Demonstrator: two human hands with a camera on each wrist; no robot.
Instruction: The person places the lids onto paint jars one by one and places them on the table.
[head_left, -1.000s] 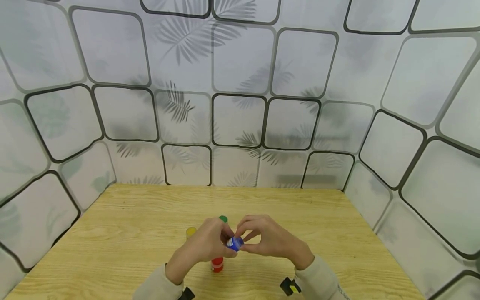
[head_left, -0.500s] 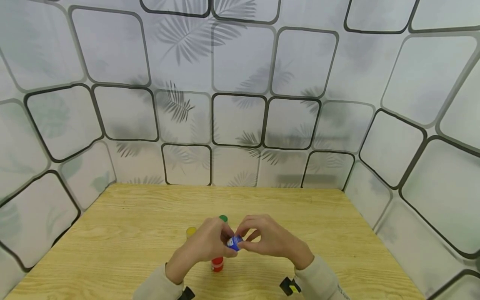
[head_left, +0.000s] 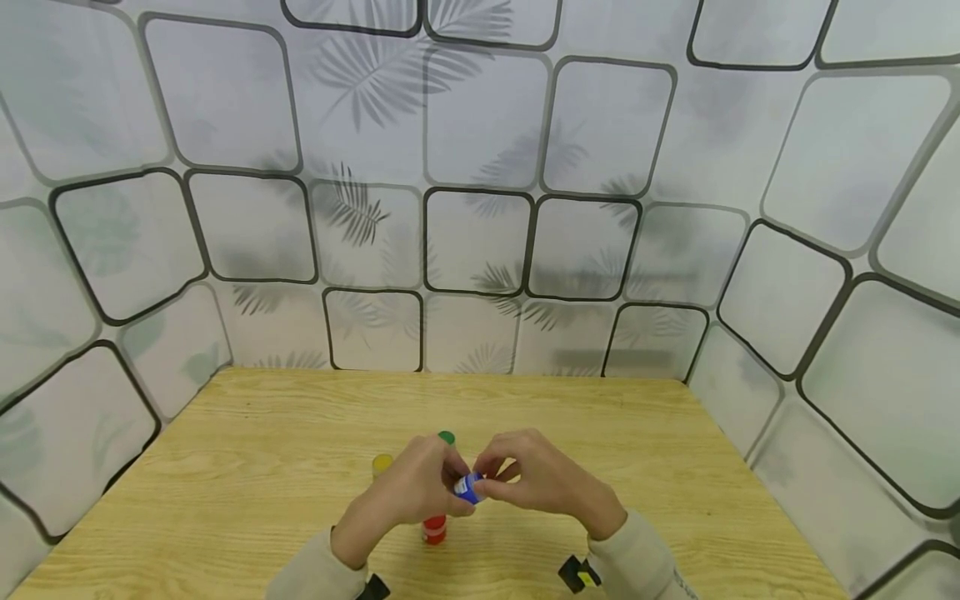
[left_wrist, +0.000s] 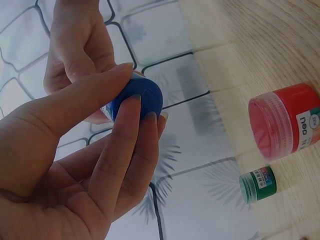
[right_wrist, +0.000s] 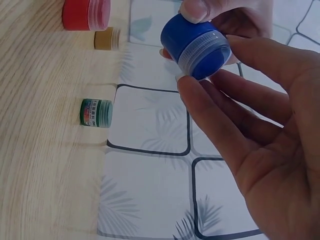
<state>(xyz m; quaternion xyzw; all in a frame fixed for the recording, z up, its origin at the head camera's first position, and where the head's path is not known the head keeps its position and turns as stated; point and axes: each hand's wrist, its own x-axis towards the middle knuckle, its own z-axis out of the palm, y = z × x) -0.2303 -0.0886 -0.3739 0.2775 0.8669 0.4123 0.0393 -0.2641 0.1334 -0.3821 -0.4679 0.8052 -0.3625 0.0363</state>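
A small blue paint jar [head_left: 467, 487] with a clear ribbed lid [right_wrist: 204, 56] is held tilted above the table, between both hands. My left hand [head_left: 412, 485] grips its blue body; in the left wrist view the fingertips press on the jar's blue base [left_wrist: 150, 97]. From the other side my right hand [head_left: 543, 473] pinches the lid's rim between thumb and fingers. The lid sits on the jar in the right wrist view. A red paint jar [head_left: 434, 531] stands below the left hand, partly hidden by it.
Beyond the left hand stand a green jar [head_left: 447, 437] and a yellow jar [head_left: 382, 463], both partly covered by it. The wooden table [head_left: 637, 450] meets patterned sheeting [head_left: 480, 333] at the back and sides.
The right thumb has shifted slightly left and up across the lid, and the right fingers have changed position a little. The left hand and the other jars stay put.
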